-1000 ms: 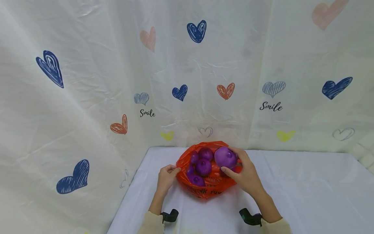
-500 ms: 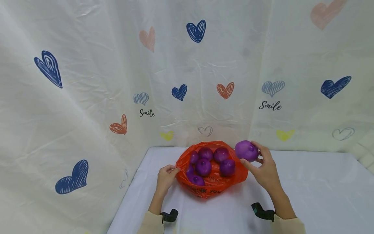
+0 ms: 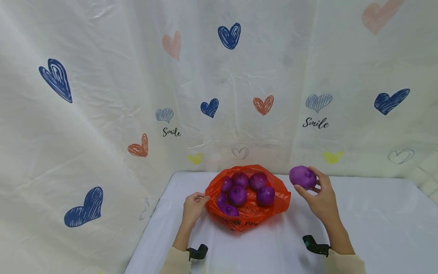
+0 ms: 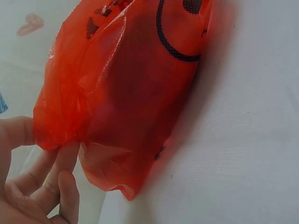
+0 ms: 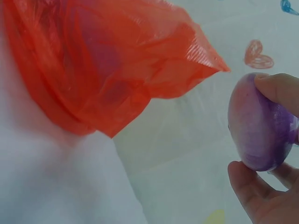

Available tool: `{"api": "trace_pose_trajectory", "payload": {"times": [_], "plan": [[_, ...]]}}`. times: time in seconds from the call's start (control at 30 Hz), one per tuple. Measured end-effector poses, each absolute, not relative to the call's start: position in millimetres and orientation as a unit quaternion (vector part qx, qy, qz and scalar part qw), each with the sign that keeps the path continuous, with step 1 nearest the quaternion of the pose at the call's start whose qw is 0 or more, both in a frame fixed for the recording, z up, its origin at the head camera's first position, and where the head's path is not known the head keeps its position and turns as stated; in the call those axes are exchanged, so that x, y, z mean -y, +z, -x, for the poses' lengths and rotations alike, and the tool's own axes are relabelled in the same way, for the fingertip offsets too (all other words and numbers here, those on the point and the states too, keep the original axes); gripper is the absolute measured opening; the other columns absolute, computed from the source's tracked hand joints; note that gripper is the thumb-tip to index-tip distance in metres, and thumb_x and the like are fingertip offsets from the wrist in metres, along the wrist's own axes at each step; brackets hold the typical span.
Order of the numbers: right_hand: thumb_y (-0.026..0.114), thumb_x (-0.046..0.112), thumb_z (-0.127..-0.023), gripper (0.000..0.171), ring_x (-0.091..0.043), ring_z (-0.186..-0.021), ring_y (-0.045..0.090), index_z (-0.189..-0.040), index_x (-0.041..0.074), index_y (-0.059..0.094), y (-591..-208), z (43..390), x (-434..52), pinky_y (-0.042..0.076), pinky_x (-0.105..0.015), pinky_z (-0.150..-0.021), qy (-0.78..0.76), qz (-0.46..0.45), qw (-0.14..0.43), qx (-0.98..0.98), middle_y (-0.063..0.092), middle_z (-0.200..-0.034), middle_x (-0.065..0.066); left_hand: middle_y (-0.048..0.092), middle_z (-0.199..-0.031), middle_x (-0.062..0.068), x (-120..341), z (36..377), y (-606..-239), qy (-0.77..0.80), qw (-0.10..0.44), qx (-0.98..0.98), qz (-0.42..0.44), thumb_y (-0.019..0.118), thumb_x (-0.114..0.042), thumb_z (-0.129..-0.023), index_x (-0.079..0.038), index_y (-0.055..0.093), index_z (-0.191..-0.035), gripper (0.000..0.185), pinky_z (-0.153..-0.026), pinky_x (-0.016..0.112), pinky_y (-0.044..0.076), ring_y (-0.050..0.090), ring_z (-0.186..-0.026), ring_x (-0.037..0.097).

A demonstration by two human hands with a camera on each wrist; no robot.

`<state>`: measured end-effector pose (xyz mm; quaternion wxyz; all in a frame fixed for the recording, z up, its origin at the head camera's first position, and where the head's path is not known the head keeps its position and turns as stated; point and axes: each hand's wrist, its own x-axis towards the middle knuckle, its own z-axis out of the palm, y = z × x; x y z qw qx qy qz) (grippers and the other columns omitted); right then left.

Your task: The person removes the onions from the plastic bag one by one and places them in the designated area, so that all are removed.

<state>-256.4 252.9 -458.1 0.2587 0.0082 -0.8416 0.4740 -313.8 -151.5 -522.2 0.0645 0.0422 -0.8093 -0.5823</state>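
Right hand (image 3: pixel 319 198) curled round a purple onion (image 3: pixel 302 177), thumb beneath and fingertips (image 5: pixel 279 91) over the top, lifted off the white tablecloth (image 3: pixel 359 220) at about 3 o'clock from the orange plastic bag (image 3: pixel 248 213), apart from its right edge. Left hand (image 3: pixel 193 207) at the bag's 9 o'clock, pinching the gathered rim between thumb and fingertips (image 4: pixel 65 156) (film bunched tight there in the left wrist view). Bag lying open on the cloth, black print on its near side, six more purple onions (image 3: pixel 237 195) clustered inside, touching one another. Behind, at 12 o'clock, a cream backdrop (image 3: pixel 102 95) with drawn hearts and the word "Smile". Cream sleeves and black wrist mounts (image 3: pixel 198 252) at the bottom edge.
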Motion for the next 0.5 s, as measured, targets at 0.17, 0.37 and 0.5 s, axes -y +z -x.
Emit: {"api": "trace_pose_trajectory", "payload": {"times": [0.17, 0.37, 0.5], "plan": [[0.078, 0.025, -0.091, 0.082, -0.047, -0.127, 0.045, -0.158, 0.009, 0.033, -469, 261, -260, 0.036, 0.002, -0.076, 0.479, 0.006, 0.235, 0.846, 0.04, -0.151, -0.025, 0.074, -0.082, 0.007, 152, 315, -523, -0.584, 0.064, 0.808, -0.044, 0.072, -0.025, -0.093, -0.006, 0.073, -0.101, 0.021, -0.061, 0.025, 0.048, 0.064, -0.074, 0.026], [0.078, 0.028, -0.091, 0.085, -0.049, -0.13, 0.044, -0.159, 0.008, 0.03, -485, 267, -268, 0.036, 0.002, -0.076, 0.483, 0.029, 0.202, 0.852, 0.036, -0.153, -0.027, 0.073, -0.079, 0.006, 152, 314, -521, -0.582, 0.066, 0.809, -0.049, 0.073, -0.024, -0.093, -0.006, 0.073, -0.101, 0.021, -0.059, 0.025, 0.046, 0.06, -0.07, 0.022], [0.077, 0.029, -0.092, 0.086, -0.051, -0.132, 0.042, -0.159, 0.007, 0.028, -496, 270, -272, 0.053, -0.018, -0.09, 0.476, 0.047, 0.179, 0.86, 0.033, -0.155, -0.029, 0.072, -0.078, 0.005, 152, 313, -519, -0.58, 0.068, 0.811, -0.046, 0.073, -0.024, -0.093, -0.005, 0.073, -0.101, 0.021, -0.058, 0.025, 0.044, 0.056, -0.067, 0.017]]}}
